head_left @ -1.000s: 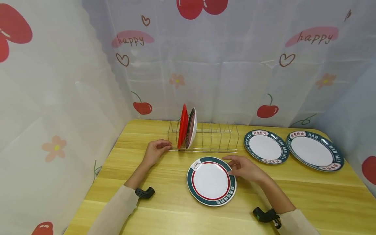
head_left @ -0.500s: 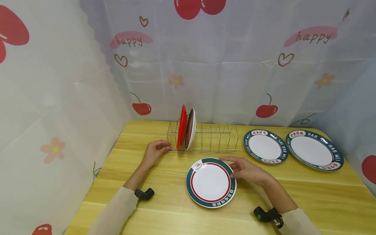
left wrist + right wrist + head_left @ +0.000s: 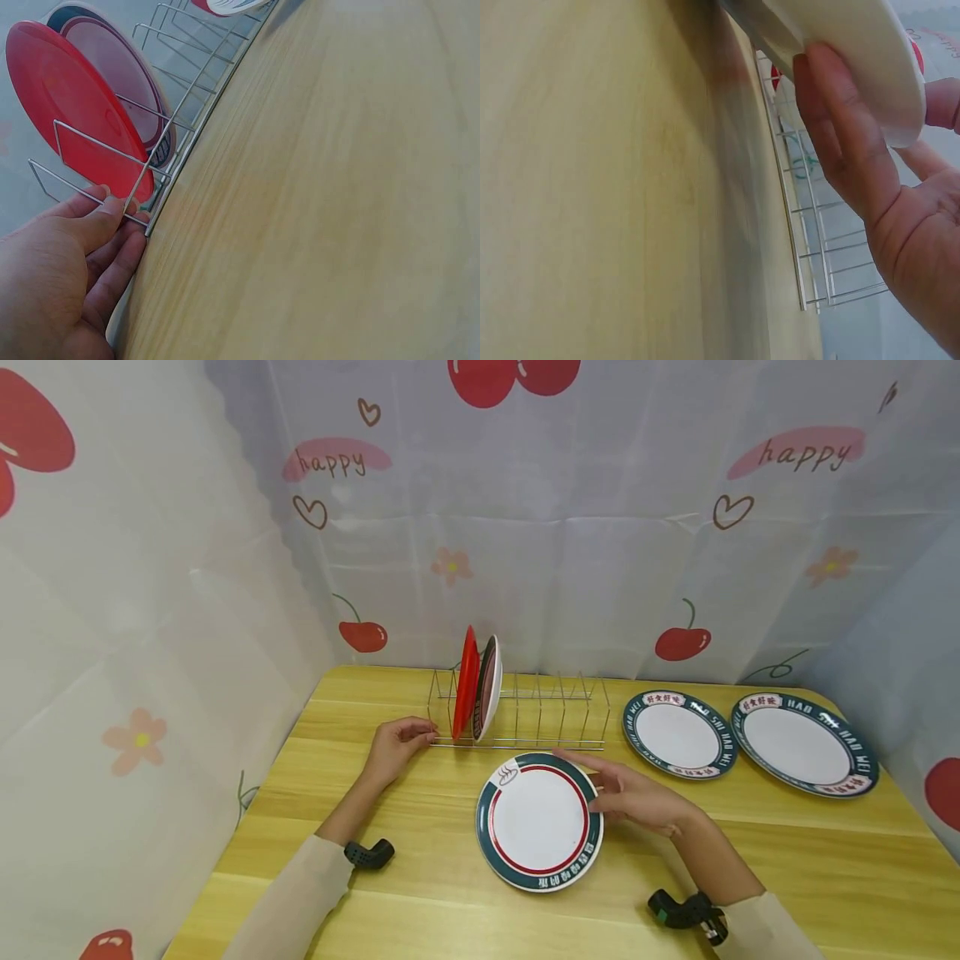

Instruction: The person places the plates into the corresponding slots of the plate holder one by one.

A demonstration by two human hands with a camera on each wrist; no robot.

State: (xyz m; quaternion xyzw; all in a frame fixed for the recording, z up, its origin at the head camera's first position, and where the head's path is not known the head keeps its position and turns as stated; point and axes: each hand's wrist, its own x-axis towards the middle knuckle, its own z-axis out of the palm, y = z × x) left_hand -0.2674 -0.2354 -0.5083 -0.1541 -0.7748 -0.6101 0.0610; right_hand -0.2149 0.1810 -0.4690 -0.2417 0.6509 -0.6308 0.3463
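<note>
My left hand [image 3: 402, 750] pinches the wire at the left end of a metal dish rack [image 3: 199, 127], thumb and fingertips closing on it in the left wrist view. Between my right hand's [image 3: 641, 795] thumb and fingers is the right edge of a white plate [image 3: 538, 822] with a green rim and red ring. Its fingers reach under the plate's pale underside [image 3: 870, 67], while the thumb lies over the rim. That edge is raised off the table, so the plate tilts. In the rack's left part stand a red plate [image 3: 467, 685] and a dark-rimmed plate [image 3: 489, 689].
Two green-rimmed oval plates, a smaller one [image 3: 681, 735] and a larger one [image 3: 804, 745], lie flat at the right. Behind the rack hangs a white curtain [image 3: 570, 593] printed with cherries. The wooden table [image 3: 420, 877] runs beneath everything.
My right hand has taken a fuller grip on the plate, its index finger stretching along the far rim. The plate's far edge has risen toward the rack. My left hand stays put.
</note>
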